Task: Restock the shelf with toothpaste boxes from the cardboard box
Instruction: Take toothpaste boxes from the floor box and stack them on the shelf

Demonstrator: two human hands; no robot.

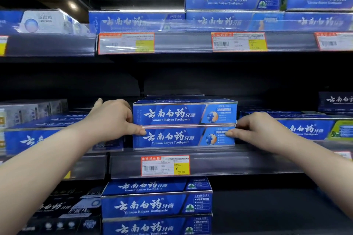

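Two blue toothpaste boxes (179, 126) lie stacked one on the other at the front of the middle shelf (219, 164). My left hand (114, 114) grips the stack's left end, thumb on the lower box's face. At the right end, my right hand (256, 128) holds the stack with its fingertips on the lower box. Both hands press the stack between them. The cardboard box is out of view.
More blue toothpaste boxes fill the top shelf (229, 2), the shelf below (156, 204), and both sides of the stack at the left (47, 135) and right (305, 129). A price tag (165, 166) sits on the shelf rail. Behind and right of the stack the shelf is dark.
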